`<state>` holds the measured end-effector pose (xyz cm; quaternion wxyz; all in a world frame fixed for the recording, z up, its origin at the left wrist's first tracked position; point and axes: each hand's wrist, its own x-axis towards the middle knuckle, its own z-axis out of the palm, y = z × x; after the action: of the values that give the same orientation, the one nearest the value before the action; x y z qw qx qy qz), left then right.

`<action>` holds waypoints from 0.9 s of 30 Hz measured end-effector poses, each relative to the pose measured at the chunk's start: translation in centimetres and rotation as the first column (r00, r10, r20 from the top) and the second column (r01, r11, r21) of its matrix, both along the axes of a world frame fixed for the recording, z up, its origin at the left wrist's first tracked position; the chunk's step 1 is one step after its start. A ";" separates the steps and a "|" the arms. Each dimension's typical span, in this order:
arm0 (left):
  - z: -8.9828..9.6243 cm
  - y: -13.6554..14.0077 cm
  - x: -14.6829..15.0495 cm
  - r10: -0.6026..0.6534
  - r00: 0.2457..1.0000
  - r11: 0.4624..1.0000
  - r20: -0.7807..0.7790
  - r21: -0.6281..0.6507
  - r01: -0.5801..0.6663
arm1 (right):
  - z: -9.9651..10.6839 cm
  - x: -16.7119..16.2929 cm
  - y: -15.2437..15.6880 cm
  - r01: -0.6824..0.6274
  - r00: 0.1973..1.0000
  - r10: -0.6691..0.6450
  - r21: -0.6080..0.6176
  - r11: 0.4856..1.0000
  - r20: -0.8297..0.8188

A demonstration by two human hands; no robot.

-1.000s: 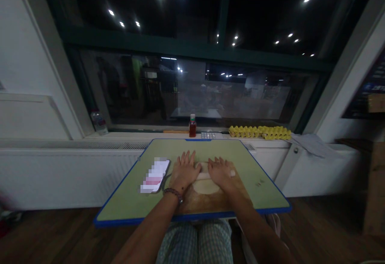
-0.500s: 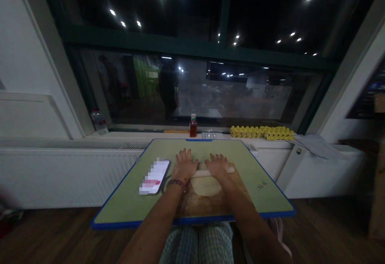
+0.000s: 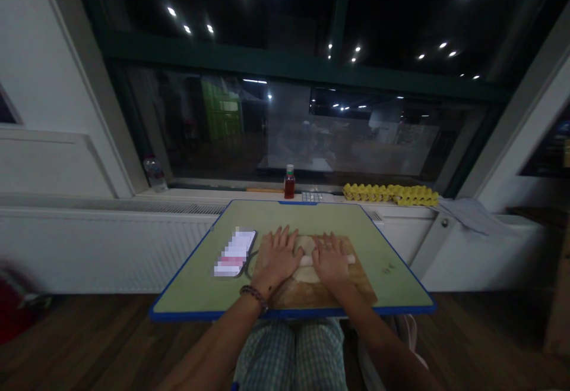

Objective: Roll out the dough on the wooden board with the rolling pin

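Where the head view looks down, the rolling pin (image 3: 306, 260) lies crosswise over the dough (image 3: 305, 274) on the board (image 3: 307, 298), running left to right under the left hand (image 3: 281, 259) and right hand (image 3: 332, 261), neither nearer, both flattened, fingers extended.

Matt wooden board (image 3: 307, 297), smooth dough (image 3: 306, 275)

no readable text, table marks (image 3: 389, 268) blurred
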<state>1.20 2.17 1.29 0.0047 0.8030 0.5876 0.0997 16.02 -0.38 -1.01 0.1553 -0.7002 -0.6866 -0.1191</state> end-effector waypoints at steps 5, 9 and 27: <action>0.0 1.4 0.2 0.036 0.999 0.998 0.001 -0.043 -0.036 | 0.6 0.0 0.8 -0.013 1.000 0.013 -0.076 0.997 -0.010; -0.1 3.4 0.4 0.125 0.992 0.990 0.021 -0.072 -0.124 | 1.0 0.1 2.5 -0.066 0.998 0.068 -0.131 0.989 0.013; -0.4 4.7 0.5 0.148 0.989 0.985 0.018 -0.096 -0.146 | 0.5 0.3 4.1 -0.063 0.998 0.063 -0.134 0.989 -0.003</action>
<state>1.66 6.90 0.91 0.0426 0.7550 0.6492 0.0819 16.36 3.76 -0.53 0.1112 -0.6869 -0.7150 -0.0682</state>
